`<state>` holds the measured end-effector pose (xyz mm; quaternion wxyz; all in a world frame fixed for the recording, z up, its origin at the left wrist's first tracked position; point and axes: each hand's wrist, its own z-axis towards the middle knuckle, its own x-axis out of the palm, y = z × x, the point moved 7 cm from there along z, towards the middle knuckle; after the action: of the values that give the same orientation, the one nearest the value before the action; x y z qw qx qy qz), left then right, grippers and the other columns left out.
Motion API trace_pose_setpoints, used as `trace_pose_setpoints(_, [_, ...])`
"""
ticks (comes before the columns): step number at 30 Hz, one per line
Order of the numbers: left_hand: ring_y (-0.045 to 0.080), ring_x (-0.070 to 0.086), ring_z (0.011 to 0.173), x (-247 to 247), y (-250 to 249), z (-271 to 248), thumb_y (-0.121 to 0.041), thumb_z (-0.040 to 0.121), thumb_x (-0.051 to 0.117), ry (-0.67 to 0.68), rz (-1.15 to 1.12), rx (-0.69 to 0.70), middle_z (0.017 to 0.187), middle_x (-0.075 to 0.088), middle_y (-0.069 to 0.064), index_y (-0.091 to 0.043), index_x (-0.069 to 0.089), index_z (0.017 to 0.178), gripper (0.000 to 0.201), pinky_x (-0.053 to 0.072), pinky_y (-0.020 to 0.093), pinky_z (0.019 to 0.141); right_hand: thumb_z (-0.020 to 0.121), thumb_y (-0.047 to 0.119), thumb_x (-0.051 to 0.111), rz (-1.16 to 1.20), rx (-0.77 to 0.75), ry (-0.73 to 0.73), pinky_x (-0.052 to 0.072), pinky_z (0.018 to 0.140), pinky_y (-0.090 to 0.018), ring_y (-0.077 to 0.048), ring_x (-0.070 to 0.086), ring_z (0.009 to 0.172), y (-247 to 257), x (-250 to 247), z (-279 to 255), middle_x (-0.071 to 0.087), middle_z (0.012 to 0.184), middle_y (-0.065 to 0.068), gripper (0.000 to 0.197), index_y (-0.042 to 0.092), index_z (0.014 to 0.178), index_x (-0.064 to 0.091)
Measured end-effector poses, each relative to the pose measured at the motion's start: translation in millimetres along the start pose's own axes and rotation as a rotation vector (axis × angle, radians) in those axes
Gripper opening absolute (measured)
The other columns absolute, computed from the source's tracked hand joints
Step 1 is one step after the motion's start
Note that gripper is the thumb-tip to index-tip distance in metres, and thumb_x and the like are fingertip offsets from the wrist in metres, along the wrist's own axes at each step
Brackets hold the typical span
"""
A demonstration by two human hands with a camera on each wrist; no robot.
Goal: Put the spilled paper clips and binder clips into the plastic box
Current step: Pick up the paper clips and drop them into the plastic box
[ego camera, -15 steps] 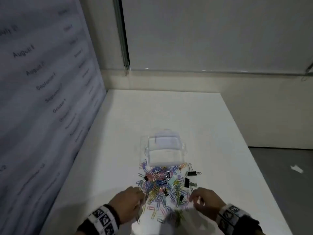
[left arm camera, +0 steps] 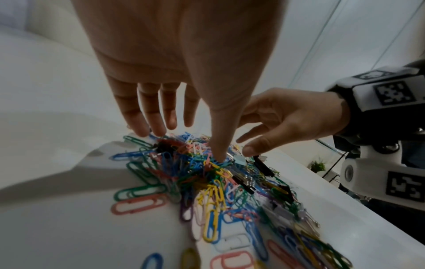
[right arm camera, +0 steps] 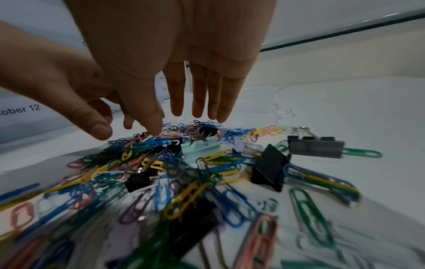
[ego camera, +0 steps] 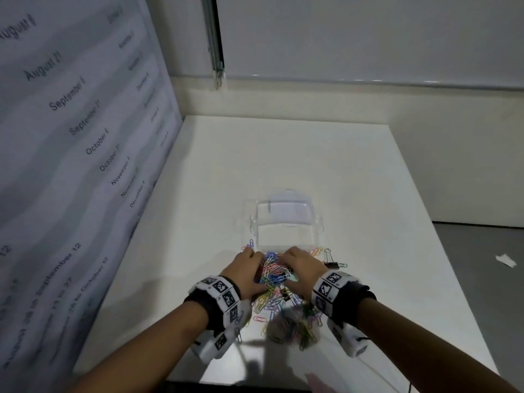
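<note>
A heap of coloured paper clips (ego camera: 273, 279) mixed with black binder clips (right arm camera: 269, 171) lies on the white table (ego camera: 283, 154), just in front of a clear plastic box (ego camera: 286, 225) whose lid is open. My left hand (ego camera: 249, 265) and right hand (ego camera: 295, 263) flank the heap's far end near the box. In the left wrist view the left hand (left arm camera: 186, 143) has straight fingers, thumb and fingertips touching the heap (left arm camera: 207, 172). The right hand (right arm camera: 181, 123) hovers with straight fingers just over the clips (right arm camera: 161, 163). Neither hand grips anything.
A black binder clip (ego camera: 330, 263) and loose clips lie to the right of the heap. More clips trail toward the table's near edge (ego camera: 292, 327). A wall panel printed with month names (ego camera: 71, 137) borders the left. Floor lies beyond the right edge, with a white scrap (ego camera: 506, 260).
Both hands have moved forward from the near end of the heap to its far end beside the box. The clips now look bunched closer between them.
</note>
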<state>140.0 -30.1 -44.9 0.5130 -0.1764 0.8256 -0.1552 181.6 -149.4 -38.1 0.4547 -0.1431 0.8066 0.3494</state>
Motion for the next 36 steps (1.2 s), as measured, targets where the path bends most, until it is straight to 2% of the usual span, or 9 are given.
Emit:
trace_pose_setpoints(5, [0.024, 0.043, 0.116, 9.6, 1.6, 10.1, -0.038, 0.063, 0.080, -0.008, -0.080, -0.005, 0.124, 0.039, 0.008, -0.018, 0.036, 0.135, 0.086, 0.042, 0.038, 0.100, 0.073, 0.028, 0.071, -0.070, -0.008, 0.134, 0.037, 0.104, -0.038, -0.028, 0.040, 0.124, 4.1, 10.1, 24.6, 0.040, 0.135, -0.011, 0.077, 0.015, 0.138, 0.032])
trace_pose_setpoints(8, [0.025, 0.043, 0.116, 14.6, 4.5, 11.7, -0.038, 0.066, 0.077, -0.016, -0.057, -0.018, 0.125, 0.040, 0.008, -0.020, 0.035, 0.136, 0.084, 0.044, 0.040, 0.099, 0.071, 0.041, 0.072, -0.134, 0.006, 0.188, 0.037, 0.104, -0.042, -0.029, 0.038, 0.123, 4.2, 12.8, 31.8, 0.040, 0.134, -0.011, 0.083, 0.015, 0.139, 0.031])
trace_pose_setpoints(14, [0.027, 0.052, 0.109, 11.8, 8.6, 15.7, -0.025, 0.083, 0.065, 0.005, -0.076, -0.020, 0.118, 0.049, 0.010, -0.014, 0.052, 0.119, 0.039, 0.044, 0.036, 0.094, 0.080, 0.028, 0.065, -0.095, 0.077, 0.232, 0.040, 0.091, -0.032, -0.028, 0.049, 0.114, -1.9, 9.2, 36.4, 0.056, 0.121, -0.010, 0.043, 0.014, 0.119, 0.053])
trace_pose_setpoints(18, [0.027, 0.058, 0.099, -1.8, 7.2, 17.5, -0.022, 0.086, 0.061, -0.032, -0.114, -0.016, 0.105, 0.062, 0.011, -0.013, 0.061, 0.103, 0.020, 0.042, 0.031, 0.083, 0.082, 0.018, 0.059, 0.052, 0.113, 0.122, 0.040, 0.081, -0.024, -0.024, 0.058, 0.103, -10.1, -7.4, 34.9, 0.068, 0.109, -0.006, 0.022, 0.014, 0.103, 0.065])
trace_pose_setpoints(23, [0.025, 0.062, 0.094, -16.2, 7.2, 15.9, -0.024, 0.089, 0.059, -0.058, -0.281, -0.023, 0.100, 0.068, 0.012, -0.011, 0.067, 0.105, 0.022, 0.047, 0.030, 0.084, 0.083, 0.011, 0.050, 0.137, 0.119, -0.053, 0.045, 0.081, -0.026, -0.026, 0.062, 0.099, -17.7, -20.0, 32.0, 0.071, 0.105, -0.007, 0.026, 0.015, 0.100, 0.069])
trace_pose_setpoints(26, [0.017, 0.059, 0.076, -26.6, 8.2, 18.0, -0.020, 0.089, 0.059, -0.092, -0.383, -0.033, 0.087, 0.067, 0.012, -0.008, 0.070, 0.103, 0.021, 0.047, 0.025, 0.074, 0.084, 0.025, 0.059, 0.069, 0.082, 0.069, 0.039, 0.091, -0.027, -0.025, 0.055, 0.110, -15.7, -5.8, 31.6, 0.061, 0.119, -0.007, 0.037, 0.016, 0.120, 0.055])
trace_pose_setpoints(28, [0.012, 0.055, 0.066, -35.0, 7.6, 21.3, -0.018, 0.088, 0.060, -0.107, -0.449, -0.039, 0.078, 0.063, 0.007, -0.007, 0.071, 0.099, 0.019, 0.045, 0.020, 0.067, 0.082, 0.034, 0.064, 0.018, 0.060, 0.132, 0.041, 0.090, -0.031, -0.027, 0.053, 0.108, -13.0, 2.0, 30.6, 0.054, 0.119, -0.012, 0.049, 0.015, 0.124, 0.050])
trace_pose_setpoints(31, [0.016, 0.060, 0.068, -47.4, 5.0, 31.2, -0.017, 0.089, 0.059, -0.113, -0.517, -0.033, 0.077, 0.065, 0.004, -0.010, 0.071, 0.097, 0.016, 0.053, 0.027, 0.071, 0.081, 0.028, 0.063, 0.035, 0.057, 0.100, 0.042, 0.085, -0.031, -0.028, 0.055, 0.104, -11.3, 3.2, 29.8, 0.057, 0.113, -0.014, 0.039, 0.015, 0.117, 0.055])
trace_pose_setpoints(36, [0.012, 0.061, 0.059, -68.1, 2.9, 55.9, -0.011, 0.091, 0.056, -0.179, -0.683, -0.068, 0.078, 0.066, 0.008, -0.004, 0.069, 0.101, 0.017, 0.054, 0.016, 0.062, 0.078, 0.033, 0.058, 0.149, 0.070, 0.022, 0.044, 0.083, -0.025, -0.025, 0.062, 0.097, -15.8, -9.9, 28.3, 0.070, 0.102, -0.012, 0.030, 0.012, 0.096, 0.070])
